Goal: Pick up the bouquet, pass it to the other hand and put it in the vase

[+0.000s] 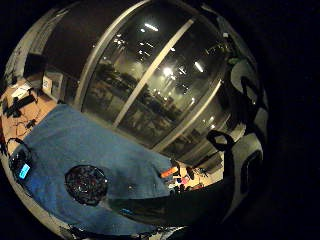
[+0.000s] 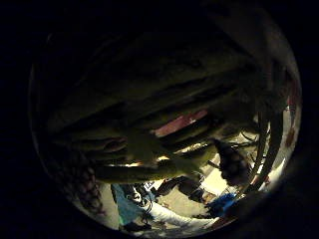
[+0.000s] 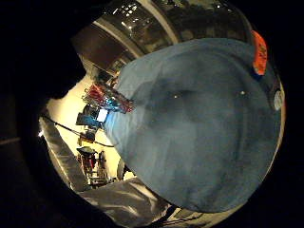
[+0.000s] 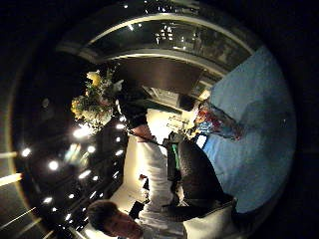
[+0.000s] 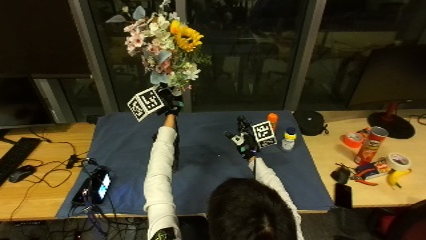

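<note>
Bouquet (image 5: 165, 46) is up in the air, well above the blue cloth (image 5: 200, 150) on the surface, held by the left hand (image 5: 172, 104) at the lower end of the stems. Left arm is stretched out and raised; flower heads point up and away from the person, stems run down into the grip, so the long axis is close to upright with a slight lean. Left thumb side palm view is filled with dark green stems (image 2: 164, 149) lying across the palm, which fits fingers curled round the bundle.

Right hand (image 5: 245, 142) hangs low over the blue cloth, in front of the person's head, well apart from the bouquet and below it. Its fingers look loosely curled with nothing between them; the right palm views show only cloth and the room, no stems. Judged empty and relaxed.

Relation that matters for the pass: the stems lie up and to the left of the right hand, and the free stem length below the left grip is hidden, so I cannot tell how much is left to take hold of. Either the left hand must come down or the right must rise.

Vase: the patterned vessel (image 4: 219, 124) on the cloth in the right thumb side palm view is probably it
</note>
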